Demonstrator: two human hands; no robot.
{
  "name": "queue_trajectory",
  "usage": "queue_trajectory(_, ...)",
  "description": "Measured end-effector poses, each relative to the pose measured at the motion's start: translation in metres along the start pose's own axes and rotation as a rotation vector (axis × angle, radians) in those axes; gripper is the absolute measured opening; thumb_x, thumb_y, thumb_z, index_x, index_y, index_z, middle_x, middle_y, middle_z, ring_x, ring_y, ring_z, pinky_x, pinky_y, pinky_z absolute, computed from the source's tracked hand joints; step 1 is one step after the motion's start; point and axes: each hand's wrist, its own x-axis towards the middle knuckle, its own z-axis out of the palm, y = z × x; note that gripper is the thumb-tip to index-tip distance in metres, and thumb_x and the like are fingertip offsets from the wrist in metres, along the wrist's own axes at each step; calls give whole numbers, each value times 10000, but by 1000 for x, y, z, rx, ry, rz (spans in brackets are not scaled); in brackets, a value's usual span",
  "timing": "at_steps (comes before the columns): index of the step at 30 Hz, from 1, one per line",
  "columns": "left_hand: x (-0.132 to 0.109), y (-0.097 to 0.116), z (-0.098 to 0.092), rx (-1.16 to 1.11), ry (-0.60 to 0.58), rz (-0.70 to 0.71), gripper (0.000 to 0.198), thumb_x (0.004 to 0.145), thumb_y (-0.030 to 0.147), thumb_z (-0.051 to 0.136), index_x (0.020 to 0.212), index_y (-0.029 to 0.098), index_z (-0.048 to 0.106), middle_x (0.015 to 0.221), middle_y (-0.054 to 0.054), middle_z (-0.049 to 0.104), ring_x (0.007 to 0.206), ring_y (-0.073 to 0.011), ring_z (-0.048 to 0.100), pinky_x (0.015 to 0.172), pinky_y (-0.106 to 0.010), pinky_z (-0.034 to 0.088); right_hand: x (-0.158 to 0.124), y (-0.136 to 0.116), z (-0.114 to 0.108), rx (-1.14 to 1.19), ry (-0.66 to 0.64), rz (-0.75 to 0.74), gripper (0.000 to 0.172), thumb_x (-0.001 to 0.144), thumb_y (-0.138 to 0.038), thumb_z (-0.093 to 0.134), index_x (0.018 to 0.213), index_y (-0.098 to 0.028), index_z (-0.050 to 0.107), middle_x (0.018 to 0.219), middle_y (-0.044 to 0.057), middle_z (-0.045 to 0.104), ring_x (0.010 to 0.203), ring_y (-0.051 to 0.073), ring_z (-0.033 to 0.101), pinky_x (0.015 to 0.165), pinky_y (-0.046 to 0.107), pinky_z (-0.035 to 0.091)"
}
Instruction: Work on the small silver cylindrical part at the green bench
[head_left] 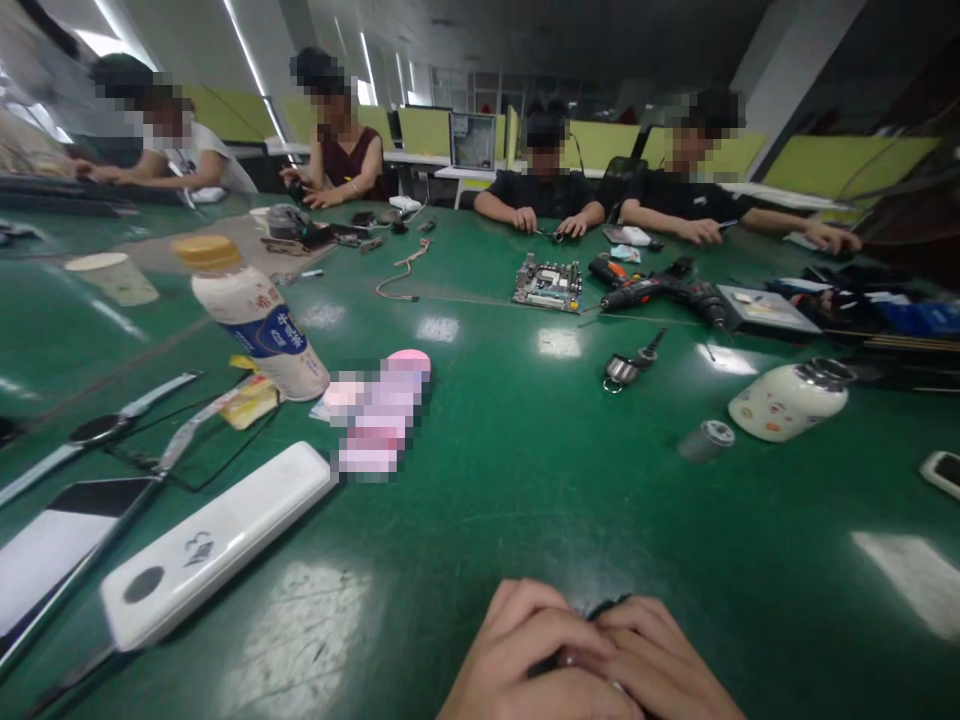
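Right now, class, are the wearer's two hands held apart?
No, the left hand and right hand touch each other near the picture's bottom edge.

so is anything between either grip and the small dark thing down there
Nothing visible: the left grip and right grip are closed around the dark thing, hiding most of it, so what lies inside can't be seen. The white device lies apart, to the left.
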Motion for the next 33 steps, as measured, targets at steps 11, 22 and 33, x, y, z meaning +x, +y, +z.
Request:
queue_trajectory(11,27,30,-31,-7,-3,-21,228,764,100,623,947,221,685,968,-68,670,908,-205,570,803,-347,492,11,-18,-7,-96,-12,100,258,835,-401,617,1013,-214,601,1012,48,656,906,191,573,788,304,435)
queue_trajectory(22,25,36,-26,88,72,-7,157,850,139,595,939,210,703,920,-65,685,906,-204,572,807,-364,489,7,-37,-5,-138,160,111,368,845,-334,629,1176,-183,571,1163,94,652,1088,218,575,951,385,411)
queue_trajectory(33,29,31,-29,54,64,43,137,847,132,614,936,205,689,875,-46,685,870,-181,577,780,-316,496,8,-21,2,-255,138,37,404,851,-428,592,1150,-157,576,1110,110,673,1001,234,615,901,370,451)
